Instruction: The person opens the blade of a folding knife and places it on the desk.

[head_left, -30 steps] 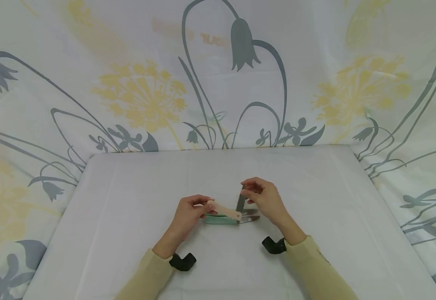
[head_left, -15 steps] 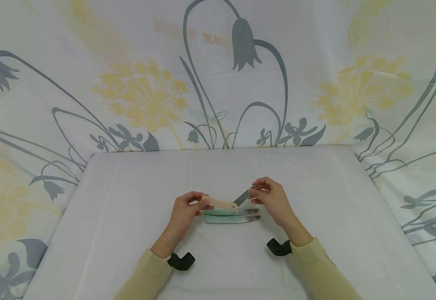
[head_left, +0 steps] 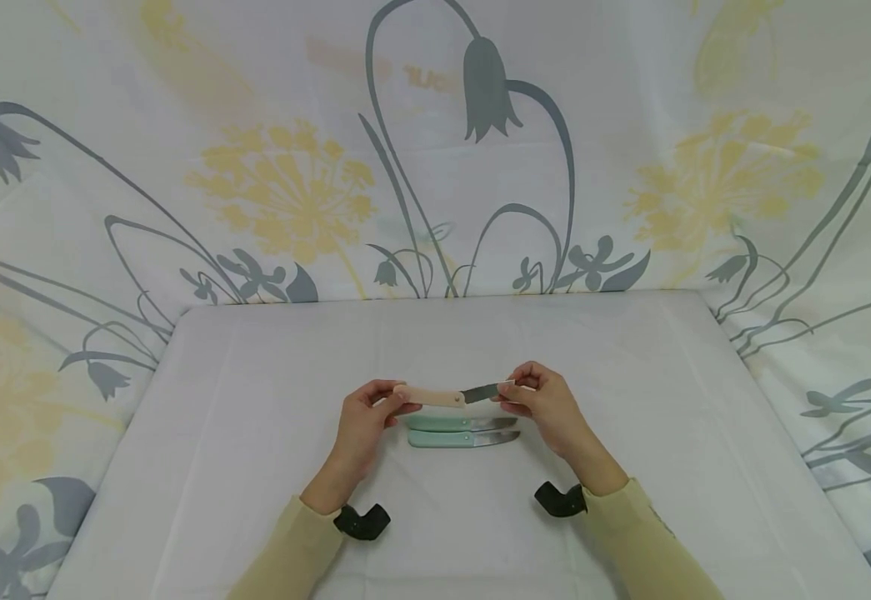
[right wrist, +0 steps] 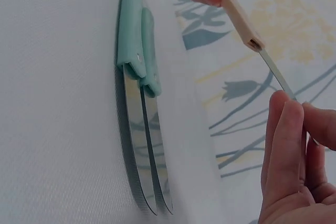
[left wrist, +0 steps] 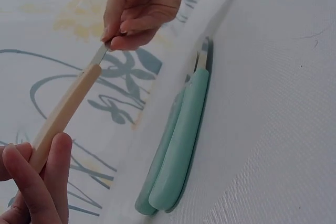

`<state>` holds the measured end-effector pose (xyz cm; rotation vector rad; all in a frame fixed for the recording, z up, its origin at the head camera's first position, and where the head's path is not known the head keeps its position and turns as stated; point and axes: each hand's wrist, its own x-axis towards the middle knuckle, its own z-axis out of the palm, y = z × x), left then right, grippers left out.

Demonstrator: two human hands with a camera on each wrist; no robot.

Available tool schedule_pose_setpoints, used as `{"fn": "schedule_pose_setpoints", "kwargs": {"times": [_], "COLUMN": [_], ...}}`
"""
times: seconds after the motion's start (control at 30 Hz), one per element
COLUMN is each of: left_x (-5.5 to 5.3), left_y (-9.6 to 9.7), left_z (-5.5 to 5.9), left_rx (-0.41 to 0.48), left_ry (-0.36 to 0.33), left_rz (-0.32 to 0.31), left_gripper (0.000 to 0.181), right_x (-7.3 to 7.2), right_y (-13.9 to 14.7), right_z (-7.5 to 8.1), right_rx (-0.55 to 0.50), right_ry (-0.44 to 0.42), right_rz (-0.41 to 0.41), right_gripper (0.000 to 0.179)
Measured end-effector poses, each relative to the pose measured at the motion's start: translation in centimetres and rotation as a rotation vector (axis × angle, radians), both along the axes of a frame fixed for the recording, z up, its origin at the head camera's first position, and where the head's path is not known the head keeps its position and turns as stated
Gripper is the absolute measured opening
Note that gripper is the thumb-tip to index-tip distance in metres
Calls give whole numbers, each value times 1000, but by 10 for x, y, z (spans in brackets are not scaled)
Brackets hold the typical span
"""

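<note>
A folding knife with a beige handle (head_left: 435, 397) is held up above the table between both hands, its blade (head_left: 480, 392) swung out nearly in line with the handle. My left hand (head_left: 363, 421) pinches the handle's end between thumb and fingers. The blade's tip part is pinched by my right hand (head_left: 551, 408), whose fingers hide the point. Just nearer to me, two green-handled folding knives lie unfolded side by side, the far one (head_left: 438, 423) and the near one (head_left: 441, 439), blades pointing right.
A white cloth covers the table (head_left: 270, 358). Behind it hangs a curtain (head_left: 435, 167) with grey and yellow flower prints. Black wrist mounts (head_left: 362, 522) sit at both cuffs.
My right hand has moved right, swinging the blade from steeply raised to nearly straight out. The left hand has shifted slightly left and lifted the handle, uncovering both green knives.
</note>
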<state>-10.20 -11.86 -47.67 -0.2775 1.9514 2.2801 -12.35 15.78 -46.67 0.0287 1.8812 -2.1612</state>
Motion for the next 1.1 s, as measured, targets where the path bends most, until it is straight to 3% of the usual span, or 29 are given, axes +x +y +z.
{"fn": "schedule_pose_setpoints", "kwargs": {"times": [0.3,0.6,0.77,1.1], "left_x": [-1,0,0,-4], "left_y": [1,2,1,-7], "left_z": [-3,-3,-2,-4], "left_rx": [106,145,103,-79], "left_ry": [-11,-11,-24,13], "left_rz": [33,41,4,-75], "left_gripper": [20,22,27,26], "right_x": [4,6,6,2], "right_y": [1,0,2,6], "right_z": [-3,-4,-4,-6], "right_rx": [-121,-136,-115,-73], "right_ry": [-20,-28,-33,-72], "right_rz": [36,34,16,-31], "right_gripper": [14,14,13,16]}}
